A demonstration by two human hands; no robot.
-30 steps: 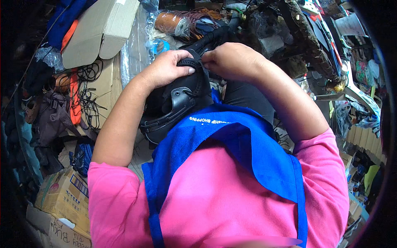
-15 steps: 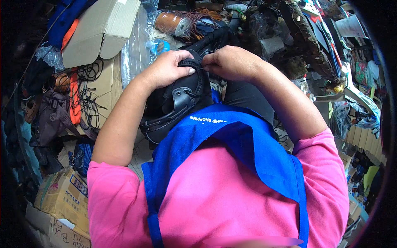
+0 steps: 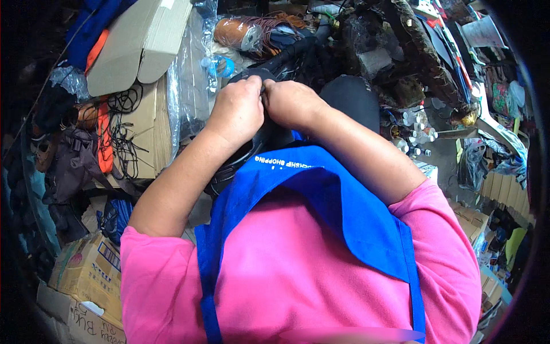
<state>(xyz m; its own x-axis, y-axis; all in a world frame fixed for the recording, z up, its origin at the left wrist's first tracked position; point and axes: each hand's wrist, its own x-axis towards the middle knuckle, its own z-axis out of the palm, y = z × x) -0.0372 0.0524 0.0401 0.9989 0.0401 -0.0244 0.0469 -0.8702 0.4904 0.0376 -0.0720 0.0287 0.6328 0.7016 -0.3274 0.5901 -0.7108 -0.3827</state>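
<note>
Over my lap, a black lace-up shoe (image 3: 274,135) lies mostly hidden under my hands and the blue apron (image 3: 303,157). My left hand (image 3: 239,106) is closed on the shoe's upper edge, knuckles up. Right beside it, my right hand (image 3: 292,104) is closed too, its fingertips pinched together against the left ones. Whatever is between the right fingertips is too small or too hidden to make out. My dark-trousered knee (image 3: 350,100) shows to the right of the hands.
Flattened cardboard (image 3: 140,46) and clear plastic sheeting (image 3: 189,86) lie at the left. Behind the hands is a spool of orange thread (image 3: 238,33). Several small bottles (image 3: 415,129) stand at the right. A cardboard box (image 3: 89,269) sits at lower left, near tangled black laces (image 3: 123,129).
My hands have come together, the right moving left and the left turning knuckles up. More of the shoe is now covered. My right arm has swung inward, baring the bottles.
</note>
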